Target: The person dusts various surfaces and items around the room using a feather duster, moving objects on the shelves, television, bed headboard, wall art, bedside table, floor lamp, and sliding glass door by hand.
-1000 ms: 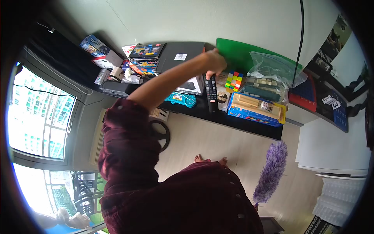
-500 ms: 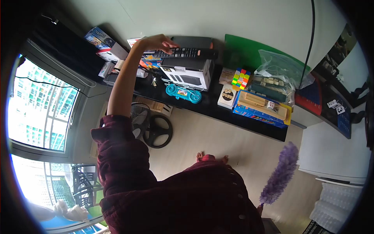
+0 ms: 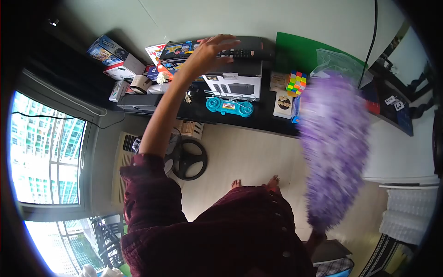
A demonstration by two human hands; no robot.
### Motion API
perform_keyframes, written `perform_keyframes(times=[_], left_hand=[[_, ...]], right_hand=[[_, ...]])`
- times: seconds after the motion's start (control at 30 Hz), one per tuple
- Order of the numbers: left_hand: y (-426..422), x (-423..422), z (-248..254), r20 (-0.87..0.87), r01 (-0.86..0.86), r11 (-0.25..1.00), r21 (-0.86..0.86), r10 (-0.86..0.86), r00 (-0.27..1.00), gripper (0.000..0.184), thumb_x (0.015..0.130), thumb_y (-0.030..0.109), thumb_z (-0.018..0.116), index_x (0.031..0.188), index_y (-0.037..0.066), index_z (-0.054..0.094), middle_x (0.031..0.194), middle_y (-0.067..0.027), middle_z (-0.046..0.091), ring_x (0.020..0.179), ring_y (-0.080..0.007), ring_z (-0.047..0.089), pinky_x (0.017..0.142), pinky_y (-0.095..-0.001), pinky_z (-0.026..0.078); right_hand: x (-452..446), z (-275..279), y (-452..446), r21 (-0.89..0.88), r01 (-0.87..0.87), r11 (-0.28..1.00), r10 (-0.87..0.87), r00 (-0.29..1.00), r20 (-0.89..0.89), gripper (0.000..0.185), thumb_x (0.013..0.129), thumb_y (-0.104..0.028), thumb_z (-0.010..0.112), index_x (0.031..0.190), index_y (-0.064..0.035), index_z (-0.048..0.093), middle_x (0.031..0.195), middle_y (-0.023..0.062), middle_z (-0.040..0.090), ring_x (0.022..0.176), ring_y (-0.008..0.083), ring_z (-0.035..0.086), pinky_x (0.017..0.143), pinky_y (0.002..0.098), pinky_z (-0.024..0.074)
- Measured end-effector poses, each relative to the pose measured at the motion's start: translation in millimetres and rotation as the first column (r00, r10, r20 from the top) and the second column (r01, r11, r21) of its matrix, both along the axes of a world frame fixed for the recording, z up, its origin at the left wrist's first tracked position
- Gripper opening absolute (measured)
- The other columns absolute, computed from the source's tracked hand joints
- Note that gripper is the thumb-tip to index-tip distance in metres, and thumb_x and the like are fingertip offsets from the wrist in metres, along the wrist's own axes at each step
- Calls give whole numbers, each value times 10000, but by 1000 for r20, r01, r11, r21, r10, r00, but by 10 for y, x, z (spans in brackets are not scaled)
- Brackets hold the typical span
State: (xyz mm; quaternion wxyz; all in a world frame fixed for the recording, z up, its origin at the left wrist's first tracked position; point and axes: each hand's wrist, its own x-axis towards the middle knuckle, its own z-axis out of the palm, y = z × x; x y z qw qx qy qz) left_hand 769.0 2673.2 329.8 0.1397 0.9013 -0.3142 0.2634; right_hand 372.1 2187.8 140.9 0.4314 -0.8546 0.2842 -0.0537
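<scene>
Released the remote (image 3: 244, 53) just beyond the spread left hand (image 3: 209, 53); raised the purple duster (image 3: 334, 147), gripped in the right hand (image 3: 317, 235).

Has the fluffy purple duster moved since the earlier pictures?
Yes. The fluffy purple duster has come up toward the multicoloured puzzle cube: earlier it showed against the pale floor, and now its top appears beside the cube.

The left arm (image 3: 150, 194) is extended forward, with the forearm (image 3: 161, 115) angled up and to the right. The left hand (image 3: 208, 55) is held palm down, its fingers (image 3: 225, 46) spread and the thumb (image 3: 224, 60) set apart. The right hand (image 3: 317, 237) is lowered, curled in a grip; its finger detail is obscured.
</scene>
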Motion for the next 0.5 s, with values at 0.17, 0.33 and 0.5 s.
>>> perform_keyframes(times=[0.17,0.33,0.5], left_hand=[[-8,-636,-354,-165,49,995,-92,-63,984,246,752,192,636,982,104,630,946,-53,602,882,-229,581,752,-349,474],[269,-600,-997,13,60,997,43,-61,998,234,766,157,598,997,122,617,961,-39,583,877,-236,576,746,-344,473],[345,-592,-1092,-137,73,993,-95,-86,987,186,772,117,564,951,106,610,851,-61,578,695,-271,597,583,-355,498]], right_hand=[[449,341,1196,78,-377,923,383,921,-75,182,879,-166,449,906,-51,587,562,86,501,467,137,422,455,302,349],[197,62,1675,43,-328,944,331,932,-151,227,894,-240,445,871,-52,570,523,111,477,437,172,437,431,334,327],[-14,66,1675,-211,-274,938,219,944,-248,193,891,-277,486,910,-94,545,575,187,528,553,383,535,474,420,370]])
